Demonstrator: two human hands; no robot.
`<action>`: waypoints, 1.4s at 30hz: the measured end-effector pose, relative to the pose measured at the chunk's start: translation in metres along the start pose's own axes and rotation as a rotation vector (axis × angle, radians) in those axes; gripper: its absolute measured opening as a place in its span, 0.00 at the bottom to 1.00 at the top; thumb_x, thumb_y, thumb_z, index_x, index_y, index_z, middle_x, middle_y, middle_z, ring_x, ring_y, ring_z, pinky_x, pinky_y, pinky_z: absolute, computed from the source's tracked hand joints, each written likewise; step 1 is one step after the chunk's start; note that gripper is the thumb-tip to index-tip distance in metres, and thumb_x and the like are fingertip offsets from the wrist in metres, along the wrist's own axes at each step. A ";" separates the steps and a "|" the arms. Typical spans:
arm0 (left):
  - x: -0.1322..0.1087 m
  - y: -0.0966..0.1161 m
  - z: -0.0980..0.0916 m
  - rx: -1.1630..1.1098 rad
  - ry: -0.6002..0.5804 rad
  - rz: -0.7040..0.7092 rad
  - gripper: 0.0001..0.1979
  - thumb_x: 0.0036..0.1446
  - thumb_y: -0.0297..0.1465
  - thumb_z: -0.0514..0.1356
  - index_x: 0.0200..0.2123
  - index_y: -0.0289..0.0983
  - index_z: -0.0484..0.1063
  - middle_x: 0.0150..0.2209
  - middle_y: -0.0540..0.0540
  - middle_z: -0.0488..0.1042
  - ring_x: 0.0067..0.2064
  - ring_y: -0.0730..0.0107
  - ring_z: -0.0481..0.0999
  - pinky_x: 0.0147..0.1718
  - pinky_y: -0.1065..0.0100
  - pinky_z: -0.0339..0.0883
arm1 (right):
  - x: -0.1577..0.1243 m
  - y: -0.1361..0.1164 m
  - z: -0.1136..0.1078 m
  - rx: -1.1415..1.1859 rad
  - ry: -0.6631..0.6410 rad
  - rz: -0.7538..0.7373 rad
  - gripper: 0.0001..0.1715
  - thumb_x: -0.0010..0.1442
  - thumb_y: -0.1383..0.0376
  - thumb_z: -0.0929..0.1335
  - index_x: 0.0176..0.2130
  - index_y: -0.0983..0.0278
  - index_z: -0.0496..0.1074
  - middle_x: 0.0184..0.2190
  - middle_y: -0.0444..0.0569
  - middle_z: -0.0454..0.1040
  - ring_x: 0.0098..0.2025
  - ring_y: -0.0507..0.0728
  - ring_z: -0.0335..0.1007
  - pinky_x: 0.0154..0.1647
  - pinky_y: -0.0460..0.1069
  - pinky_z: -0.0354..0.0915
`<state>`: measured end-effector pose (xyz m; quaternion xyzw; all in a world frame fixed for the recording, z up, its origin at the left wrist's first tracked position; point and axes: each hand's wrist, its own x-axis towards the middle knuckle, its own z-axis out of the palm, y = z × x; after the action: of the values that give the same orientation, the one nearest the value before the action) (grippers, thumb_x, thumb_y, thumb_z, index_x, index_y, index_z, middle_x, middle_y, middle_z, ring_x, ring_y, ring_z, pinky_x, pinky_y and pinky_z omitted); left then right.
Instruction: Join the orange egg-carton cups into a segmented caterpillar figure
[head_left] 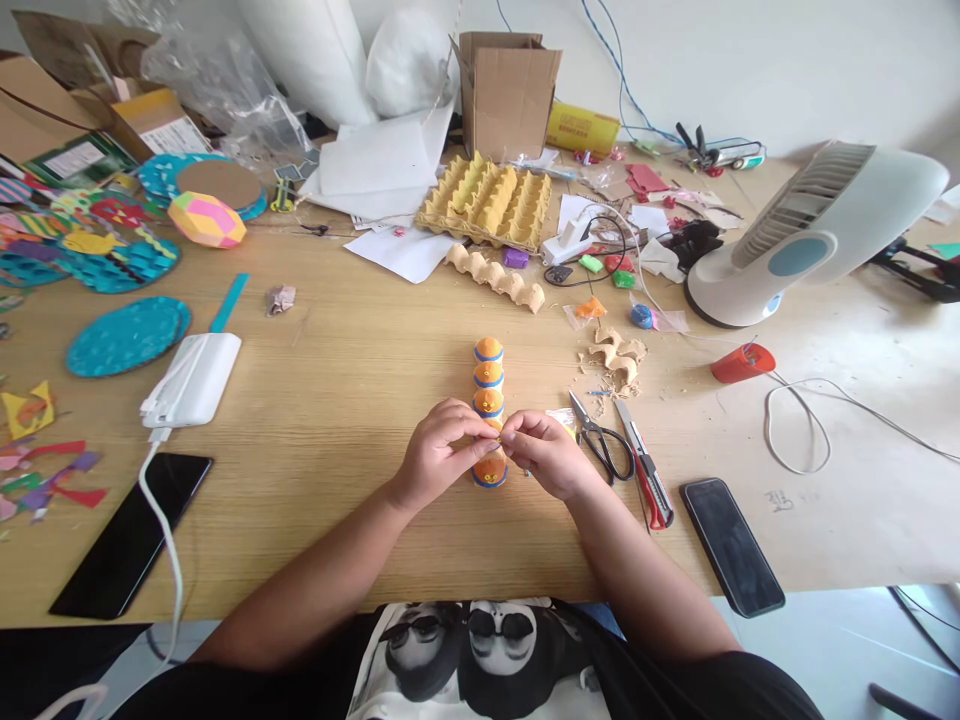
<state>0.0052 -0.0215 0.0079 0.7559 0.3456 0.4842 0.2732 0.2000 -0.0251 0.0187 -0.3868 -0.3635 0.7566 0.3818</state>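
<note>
Near the front of the pale wooden table (337, 350), five small orange domes with blue bands (488, 403) stood in a straight row running away from the person. The bare left hand (442, 455) came in from one side and the bare right hand (550, 460) from the other, their fingertips meeting over the near part of the row. The fourth dome from the far end lay right under those fingertips, mostly hidden by them; the nearest dome showed just below, and the three farther ones stood beyond the fingers, in plain view. On each hand the thumb and forefinger were drawn close — whether they were pressed fully together, or pinched some tiny piece, could not be told at this size.

Just beside the right hand lay black-handled metal scissors (590, 426), then a red-and-grey utility knife (651, 480) and, farther out, a black smartphone (733, 545). Torn tan pulp scraps (622, 352) lay beyond the scissors. Past the far end of the row was a bumpy tan strip of egg carton (495, 277) — and behind it a yellow moulded egg tray (484, 205).
</note>
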 end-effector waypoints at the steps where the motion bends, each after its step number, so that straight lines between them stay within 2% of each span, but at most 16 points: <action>1: 0.000 0.000 0.000 0.000 0.001 -0.001 0.01 0.61 0.30 0.67 0.37 0.41 0.79 0.34 0.48 0.79 0.38 0.67 0.76 0.41 0.63 0.71 | 0.000 0.000 0.000 0.000 -0.002 -0.001 0.21 0.50 0.52 0.79 0.29 0.65 0.74 0.21 0.40 0.69 0.20 0.45 0.52 0.21 0.45 0.44; 16: 0.003 0.002 -0.001 0.023 0.011 -0.014 0.02 0.60 0.30 0.68 0.38 0.41 0.79 0.35 0.47 0.80 0.39 0.66 0.77 0.41 0.62 0.71 | 0.001 0.000 -0.001 -0.016 0.030 -0.008 0.22 0.49 0.51 0.79 0.30 0.65 0.73 0.20 0.39 0.66 0.20 0.46 0.50 0.22 0.45 0.44; 26: 0.002 0.000 0.000 0.011 0.017 -0.013 0.01 0.61 0.31 0.67 0.37 0.41 0.79 0.34 0.48 0.80 0.38 0.67 0.76 0.41 0.62 0.71 | 0.003 0.003 -0.002 -0.062 0.018 -0.028 0.22 0.50 0.50 0.79 0.30 0.65 0.74 0.21 0.40 0.67 0.21 0.46 0.53 0.21 0.45 0.45; 34: 0.003 0.002 0.000 0.031 0.012 -0.011 0.01 0.62 0.31 0.67 0.37 0.41 0.79 0.34 0.48 0.80 0.38 0.66 0.76 0.41 0.62 0.71 | 0.003 0.003 -0.002 -0.075 0.022 -0.047 0.21 0.52 0.51 0.78 0.31 0.64 0.74 0.21 0.40 0.69 0.20 0.46 0.51 0.21 0.45 0.45; 42: 0.001 0.001 -0.001 0.082 0.040 0.036 0.01 0.62 0.31 0.67 0.37 0.41 0.79 0.33 0.48 0.79 0.38 0.66 0.75 0.41 0.61 0.70 | 0.003 0.004 -0.002 -0.085 0.030 -0.039 0.22 0.51 0.50 0.78 0.31 0.64 0.74 0.21 0.40 0.68 0.21 0.46 0.52 0.21 0.45 0.44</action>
<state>0.0048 -0.0208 0.0098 0.7627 0.3569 0.4894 0.2264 0.1992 -0.0237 0.0132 -0.4067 -0.3969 0.7271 0.3851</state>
